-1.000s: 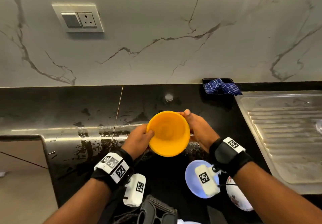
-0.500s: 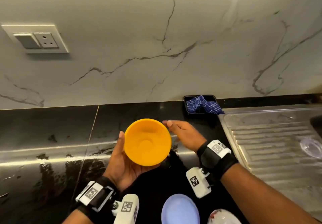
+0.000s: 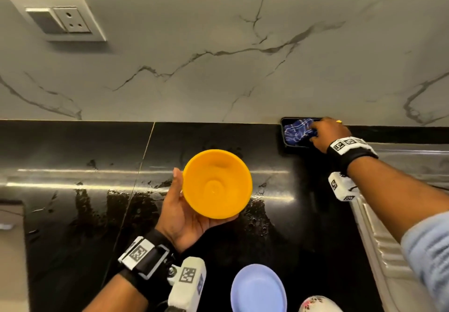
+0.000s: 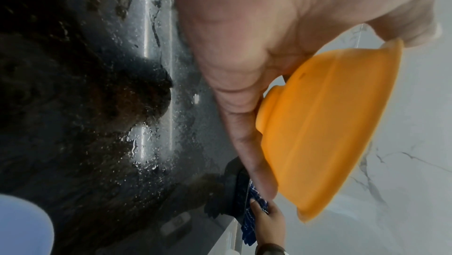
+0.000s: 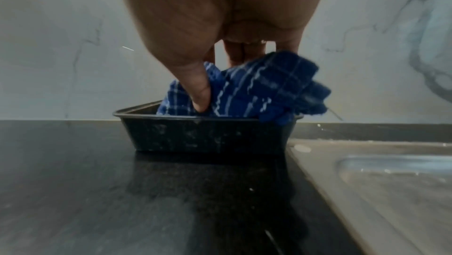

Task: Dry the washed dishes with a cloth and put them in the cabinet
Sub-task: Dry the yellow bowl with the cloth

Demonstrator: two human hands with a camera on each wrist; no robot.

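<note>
My left hand point(image 3: 184, 214) holds an orange bowl point(image 3: 217, 186) above the wet black counter, fingers under its base and thumb at its rim; the left wrist view shows the bowl point(image 4: 325, 123) from its underside. My right hand point(image 3: 326, 134) reaches to the back of the counter and pinches a blue checked cloth point(image 3: 295, 132) lying in a small black tray point(image 3: 285, 145). In the right wrist view the thumb and fingers close on the cloth point(image 5: 264, 89) above the tray point(image 5: 208, 135). A pale blue plate point(image 3: 257, 290) lies near the front edge.
A steel sink drainboard point(image 3: 398, 251) lies to the right. A white floral dish point(image 3: 318, 304) sits beside the blue plate. Water spots cover the black counter point(image 3: 73, 202). A marble wall with a switch socket point(image 3: 58, 20) stands behind.
My right hand let go of the orange bowl and moved right and back to the cloth in the tray. The left hand now holds the bowl alone, turned in the palm.
</note>
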